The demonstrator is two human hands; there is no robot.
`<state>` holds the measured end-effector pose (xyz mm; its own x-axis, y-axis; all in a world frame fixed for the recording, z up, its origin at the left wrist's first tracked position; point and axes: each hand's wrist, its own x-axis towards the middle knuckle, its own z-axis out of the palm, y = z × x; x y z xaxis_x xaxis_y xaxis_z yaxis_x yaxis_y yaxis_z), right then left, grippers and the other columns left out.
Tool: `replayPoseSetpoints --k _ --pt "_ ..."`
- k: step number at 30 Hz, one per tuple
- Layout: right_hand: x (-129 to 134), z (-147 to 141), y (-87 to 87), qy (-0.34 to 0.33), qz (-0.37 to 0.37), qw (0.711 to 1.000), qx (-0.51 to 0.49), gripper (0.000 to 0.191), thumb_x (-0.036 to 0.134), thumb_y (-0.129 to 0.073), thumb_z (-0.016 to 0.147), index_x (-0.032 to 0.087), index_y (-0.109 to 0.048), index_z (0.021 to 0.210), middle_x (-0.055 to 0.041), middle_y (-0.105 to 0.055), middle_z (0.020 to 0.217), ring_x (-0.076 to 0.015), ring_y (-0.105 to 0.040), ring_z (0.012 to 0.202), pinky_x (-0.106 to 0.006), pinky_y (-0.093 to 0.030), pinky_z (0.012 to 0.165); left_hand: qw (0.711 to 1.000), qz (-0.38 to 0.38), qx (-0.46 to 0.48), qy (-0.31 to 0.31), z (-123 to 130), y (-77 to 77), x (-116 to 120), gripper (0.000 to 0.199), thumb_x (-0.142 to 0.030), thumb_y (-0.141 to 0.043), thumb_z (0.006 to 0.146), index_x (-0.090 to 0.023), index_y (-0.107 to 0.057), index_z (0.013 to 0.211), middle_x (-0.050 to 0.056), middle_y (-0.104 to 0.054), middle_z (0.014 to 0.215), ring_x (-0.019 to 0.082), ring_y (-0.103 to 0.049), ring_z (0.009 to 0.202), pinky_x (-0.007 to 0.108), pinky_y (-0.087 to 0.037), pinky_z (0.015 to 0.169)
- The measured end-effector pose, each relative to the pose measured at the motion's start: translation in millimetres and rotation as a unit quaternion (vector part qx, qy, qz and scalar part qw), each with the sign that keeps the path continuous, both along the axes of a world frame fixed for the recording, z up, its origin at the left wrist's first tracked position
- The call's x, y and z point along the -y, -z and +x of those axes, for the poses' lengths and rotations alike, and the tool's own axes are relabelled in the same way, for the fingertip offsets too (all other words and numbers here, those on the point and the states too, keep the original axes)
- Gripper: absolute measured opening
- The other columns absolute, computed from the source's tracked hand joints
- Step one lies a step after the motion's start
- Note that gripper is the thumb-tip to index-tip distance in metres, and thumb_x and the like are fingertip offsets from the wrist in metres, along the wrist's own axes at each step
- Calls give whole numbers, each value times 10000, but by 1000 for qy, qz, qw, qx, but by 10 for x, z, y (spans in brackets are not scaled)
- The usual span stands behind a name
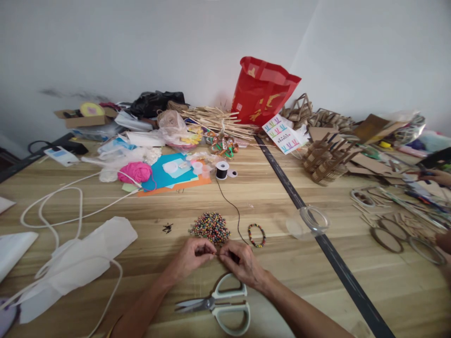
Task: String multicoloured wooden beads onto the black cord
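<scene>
My left hand (pixel 195 256) is closed in a pinch, with a tiny reddish bead at its fingertips. Almost touching it, my right hand (pixel 243 263) pinches what looks like the end of the thin black cord (pixel 233 205). That cord runs down from a spool (pixel 221 170) and passes behind my right hand. Just beyond my fingers lies a heap of small multicoloured beads (pixel 210 227). To its right rests a beaded bracelet (pixel 256 235) closed into a loop. Scissors (pixel 213 304) with pale handles lie partly open below my hands. The hole of the bead is too small to make out.
Short dark pieces (pixel 167 228) lie left of the beads. A white cable (pixel 80 206) and a crumpled white sheet (pixel 88 263) cover the left side. A clear round container (pixel 314 218) sits rightward. Another person's hand (pixel 435 177) is at the right edge. Craft supplies and a red bag (pixel 262 94) line the back.
</scene>
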<state>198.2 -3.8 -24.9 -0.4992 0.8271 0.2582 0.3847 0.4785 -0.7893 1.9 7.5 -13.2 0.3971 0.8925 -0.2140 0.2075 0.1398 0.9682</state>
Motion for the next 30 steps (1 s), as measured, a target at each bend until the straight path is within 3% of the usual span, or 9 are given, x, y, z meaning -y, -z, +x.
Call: replayPoseSetpoints --k 30 --pt "6 -2 8 2 -6 1000 -5 126 190 -512 859 167 -599 771 -15 -600 686 -125 -550 641 -206 -395 614 999 35 -15 8 -14 63 -14 145 -167 -653 679 -102 -731 782 68 -726 738 171 -629 680 251 -475 649"
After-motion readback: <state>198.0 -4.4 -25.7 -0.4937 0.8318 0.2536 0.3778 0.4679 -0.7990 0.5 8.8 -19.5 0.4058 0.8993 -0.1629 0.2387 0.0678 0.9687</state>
